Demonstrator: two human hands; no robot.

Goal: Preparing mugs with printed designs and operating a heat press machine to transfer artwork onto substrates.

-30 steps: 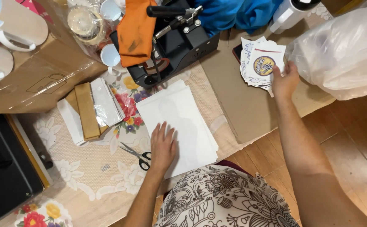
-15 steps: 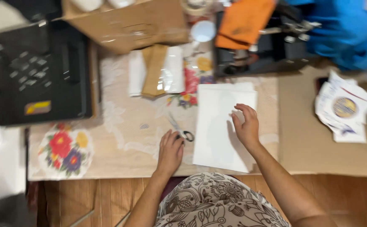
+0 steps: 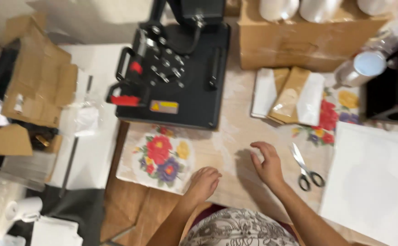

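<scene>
My left hand (image 3: 203, 182) rests with curled fingers on the lace tablecloth (image 3: 235, 150) near the front edge, beside a flower print (image 3: 162, 155). My right hand (image 3: 266, 163) hovers just above the cloth with fingers spread, holding nothing. A pair of scissors (image 3: 307, 167) lies just right of that hand. A white sheet (image 3: 372, 182) lies farther right. A black heat press (image 3: 176, 68) stands closed at the back, straight beyond both hands.
A cardboard box (image 3: 308, 41) holding white mugs stands at the back right. Brown and white packets (image 3: 290, 95) lie in front of it, with a metal tumbler (image 3: 360, 68) beside them. Flattened cardboard (image 3: 35, 86) and white boards (image 3: 89, 136) fill the left side.
The view has swung left, so the heat press is now centred. My right hand came off the white sheet and moved left past the scissors; my left hand slid left too.
</scene>
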